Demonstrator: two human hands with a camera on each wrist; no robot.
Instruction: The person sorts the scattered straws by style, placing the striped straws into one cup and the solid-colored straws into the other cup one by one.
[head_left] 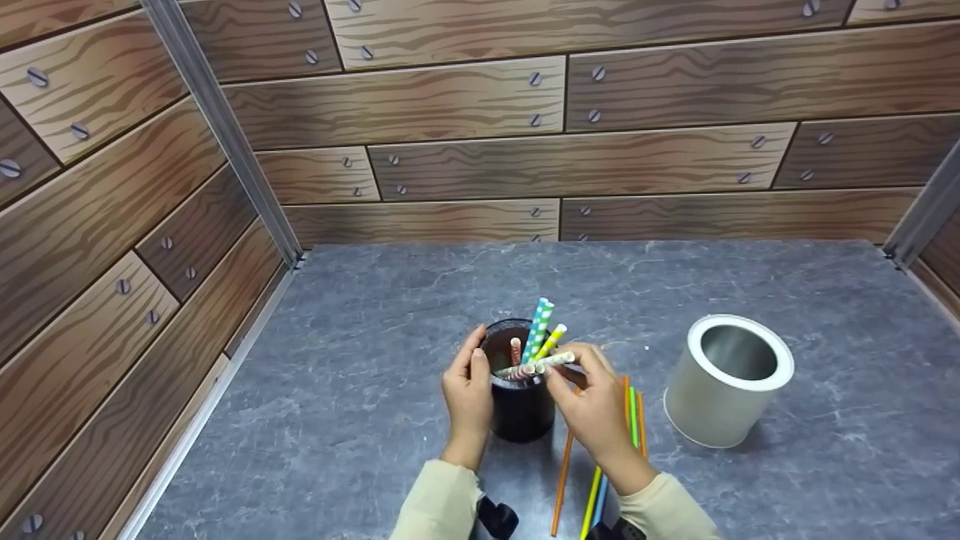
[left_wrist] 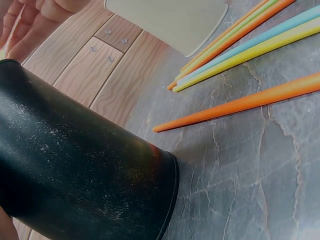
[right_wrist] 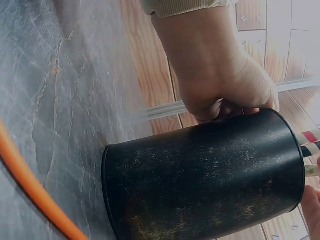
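Observation:
In the head view, a black cylindrical can (head_left: 523, 412) stands on the table with several patterned paper straws in it. Among them are a green-and-white straw (head_left: 541, 330), a yellow striped one (head_left: 551, 341) and a red-and-white one (head_left: 515, 351). My left hand (head_left: 469, 390) grips the can's left side near its rim; the right wrist view shows that left hand (right_wrist: 225, 82) against the can's scuffed wall (right_wrist: 200, 180). With thumb and fingers my right hand (head_left: 592, 409) pinches a pale patterned paper straw (head_left: 556, 361) at the right rim.
A cream-coloured can (head_left: 720, 412) with a white rim stands to the right. Thin sticks, among them an orange stick (head_left: 562, 484) and a yellow stick (head_left: 591, 502), lie under and beside my right forearm. Wood-patterned walls (head_left: 465, 169) border the table's back and sides.

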